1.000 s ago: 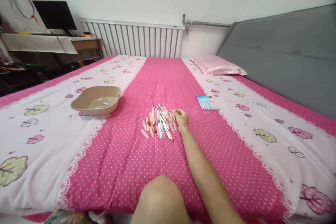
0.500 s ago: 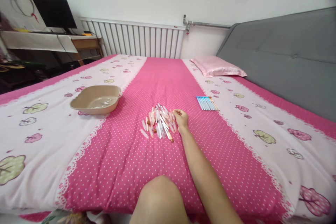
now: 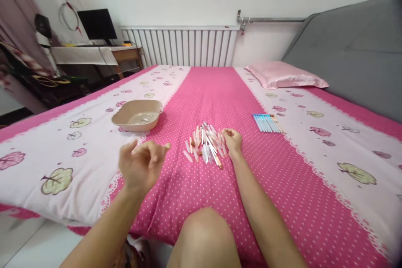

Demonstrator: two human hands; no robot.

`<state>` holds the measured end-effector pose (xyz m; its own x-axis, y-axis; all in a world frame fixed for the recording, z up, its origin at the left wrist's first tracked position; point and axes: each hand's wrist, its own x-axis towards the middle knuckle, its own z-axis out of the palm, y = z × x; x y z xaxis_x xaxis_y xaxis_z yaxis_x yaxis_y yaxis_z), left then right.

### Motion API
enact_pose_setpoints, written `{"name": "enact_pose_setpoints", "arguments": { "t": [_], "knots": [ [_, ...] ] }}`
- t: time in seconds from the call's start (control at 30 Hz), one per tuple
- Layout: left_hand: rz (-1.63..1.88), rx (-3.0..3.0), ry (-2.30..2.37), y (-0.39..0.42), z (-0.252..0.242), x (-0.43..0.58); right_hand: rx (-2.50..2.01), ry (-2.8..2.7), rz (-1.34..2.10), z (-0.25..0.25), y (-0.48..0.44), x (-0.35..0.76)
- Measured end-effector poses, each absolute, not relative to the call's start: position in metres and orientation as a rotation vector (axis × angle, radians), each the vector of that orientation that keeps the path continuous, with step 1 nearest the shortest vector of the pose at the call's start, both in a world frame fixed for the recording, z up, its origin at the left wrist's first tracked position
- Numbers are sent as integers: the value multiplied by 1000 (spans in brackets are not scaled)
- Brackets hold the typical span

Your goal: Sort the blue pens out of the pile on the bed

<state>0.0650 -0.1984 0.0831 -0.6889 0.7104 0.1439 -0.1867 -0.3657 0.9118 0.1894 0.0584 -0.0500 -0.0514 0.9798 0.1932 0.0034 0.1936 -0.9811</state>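
Observation:
On the dotted pink middle of the bed lies a loose pile of slim pen-like pieces [image 3: 205, 144], pink, clear, white and orange-brown. My right hand [image 3: 232, 140] rests at the pile's right edge, thumb and fingers pinched together; whatever is between the fingertips is too small or hidden to make out. Raised over the bed left of the pile is my left hand [image 3: 144, 163], slightly blurred, fingers loosely bent and thumb apart, with no object visible in it. To the right, a neat row of pens [image 3: 268, 123], mostly blue with a few orange-brown ones, lies side by side.
A beige plastic basin [image 3: 125, 121] with small pale pieces inside stands on the left of the bed. A pink pillow [image 3: 284, 75] lies by the grey headboard [image 3: 351, 42]. My knee [image 3: 205, 234] rises at the front edge. A desk with a monitor [image 3: 97, 25] is at back left.
My left hand has come into view from below. The camera has turned left, so everything sits further right in the picture. My right hand stays at the pile's right edge.

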Motion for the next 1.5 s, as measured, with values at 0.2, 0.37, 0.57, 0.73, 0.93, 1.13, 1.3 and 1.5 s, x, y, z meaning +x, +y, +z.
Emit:
{"name": "enact_pose_setpoints", "arguments": {
  "t": [0.2,0.37,0.57,0.73,0.93,1.13,1.3,1.5],
  "knots": [
    [1955,725,1371,-127,49,49,-948,-1550,938,-31,48,194],
    [1851,902,2134,-98,6,33,-862,-1698,936,-20,39,193],
    [1542,1061,2559,-93,-27,29,-884,-2074,867,-15,30,197],
    [1231,1309,2676,-88,-28,31,-1115,-2304,680,-7,22,200],
    [855,1544,2753,-85,-33,31,-1305,-2665,524,6,12,204],
    [959,1610,2578,-87,-35,23,-1330,-2716,472,8,4,199],
    [1102,1597,2431,-89,-38,20,-1326,-2666,550,5,7,199],
    [1333,1388,2259,-93,-45,19,-1270,-2514,714,1,15,202]
  ]
}}
